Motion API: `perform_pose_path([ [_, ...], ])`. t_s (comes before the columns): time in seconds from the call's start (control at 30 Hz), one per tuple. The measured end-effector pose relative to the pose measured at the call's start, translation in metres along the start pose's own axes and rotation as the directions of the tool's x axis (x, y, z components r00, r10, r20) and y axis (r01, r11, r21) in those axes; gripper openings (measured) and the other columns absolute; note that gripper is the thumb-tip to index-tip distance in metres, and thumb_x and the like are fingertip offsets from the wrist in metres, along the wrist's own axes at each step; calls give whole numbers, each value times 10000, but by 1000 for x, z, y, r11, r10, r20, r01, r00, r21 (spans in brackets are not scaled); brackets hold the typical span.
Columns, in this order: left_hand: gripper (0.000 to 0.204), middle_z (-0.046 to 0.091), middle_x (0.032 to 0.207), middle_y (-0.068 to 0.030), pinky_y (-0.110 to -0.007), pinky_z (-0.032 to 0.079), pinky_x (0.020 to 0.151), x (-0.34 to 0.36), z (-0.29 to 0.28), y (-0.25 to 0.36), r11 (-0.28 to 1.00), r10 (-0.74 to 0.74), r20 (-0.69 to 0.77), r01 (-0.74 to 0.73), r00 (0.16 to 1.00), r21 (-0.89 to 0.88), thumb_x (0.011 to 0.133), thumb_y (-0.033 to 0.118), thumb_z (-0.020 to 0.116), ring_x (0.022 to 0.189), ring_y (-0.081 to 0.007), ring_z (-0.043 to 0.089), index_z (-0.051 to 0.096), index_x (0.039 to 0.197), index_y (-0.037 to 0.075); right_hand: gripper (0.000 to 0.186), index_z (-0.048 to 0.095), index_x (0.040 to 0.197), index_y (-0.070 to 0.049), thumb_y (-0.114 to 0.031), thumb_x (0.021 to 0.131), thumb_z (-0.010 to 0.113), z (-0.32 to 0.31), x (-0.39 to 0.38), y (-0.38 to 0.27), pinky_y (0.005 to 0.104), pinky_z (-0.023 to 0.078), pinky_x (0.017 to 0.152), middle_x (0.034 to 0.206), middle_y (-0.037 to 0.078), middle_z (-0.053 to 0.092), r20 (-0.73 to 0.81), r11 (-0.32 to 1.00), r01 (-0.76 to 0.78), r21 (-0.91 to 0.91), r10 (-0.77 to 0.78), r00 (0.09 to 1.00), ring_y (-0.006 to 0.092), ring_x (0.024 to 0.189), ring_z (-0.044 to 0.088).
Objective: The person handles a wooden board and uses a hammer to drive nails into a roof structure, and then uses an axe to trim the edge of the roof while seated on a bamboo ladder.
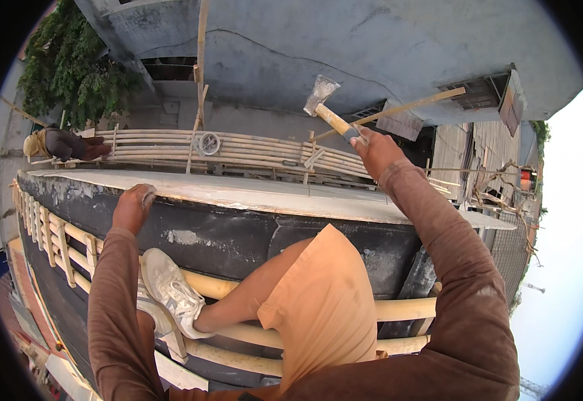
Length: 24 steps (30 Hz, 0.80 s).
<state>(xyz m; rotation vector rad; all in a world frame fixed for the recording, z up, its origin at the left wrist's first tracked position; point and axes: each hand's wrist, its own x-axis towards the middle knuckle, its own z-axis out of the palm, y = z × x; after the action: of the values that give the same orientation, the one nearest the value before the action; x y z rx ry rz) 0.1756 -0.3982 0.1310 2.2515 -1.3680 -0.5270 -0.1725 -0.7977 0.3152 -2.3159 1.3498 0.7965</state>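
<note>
A hatchet (pixel 333 120) with a broad, worn metal head and a pale wooden handle is gripped in my right hand (pixel 380 155). It is raised beyond a long whitish panel (pixel 271 198), its head pointing away from me. My left hand (pixel 131 210) is closed at the near edge of this panel, toward its left end. Something small and light grey shows at its fingertips, too blurred to name. Below the panel edge runs a black wall face (pixel 238 234) with pale patches. My shoes (pixel 171 287) are on the bamboo poles (pixel 251 357) beneath me.
A bamboo walkway (pixel 265 148) runs beyond the panel, with a bucket (pixel 208 144) on it. Another person (pixel 71 144) bends over at its left end. An upright pole (pixel 201 73) stands before a grey building (pixel 398 53). The ground lies far below on the left.
</note>
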Motion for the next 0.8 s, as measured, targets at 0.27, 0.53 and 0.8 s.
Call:
perform_pose_path([
  [0.27,143,728,1023,-175,-441,554,836,1,1,6,1000,0,16,0,1000,-25,900,100,720,944,-401,686,716,1012,11,546,508,1504,-111,-428,1058,517,19,-1,-8,496,427,1138,1376,244,613,236,972,21,-235,36,971,385,1340,541],
  [0.53,139,727,1032,-181,-443,553,840,3,3,9,999,-3,38,5,999,-39,897,81,716,949,-405,685,717,1015,8,563,533,1493,-126,-449,1033,561,44,-1,12,475,488,1070,1280,208,686,383,891,193,-410,-24,923,389,1215,643],
  [0.8,147,728,1030,-182,-439,555,841,3,1,0,999,26,-4,-26,1000,-34,895,76,719,953,-399,688,719,1027,12,504,563,1450,-89,-411,1067,504,27,-6,7,468,495,1059,1262,232,681,60,992,-67,-109,74,996,408,1225,622],
])
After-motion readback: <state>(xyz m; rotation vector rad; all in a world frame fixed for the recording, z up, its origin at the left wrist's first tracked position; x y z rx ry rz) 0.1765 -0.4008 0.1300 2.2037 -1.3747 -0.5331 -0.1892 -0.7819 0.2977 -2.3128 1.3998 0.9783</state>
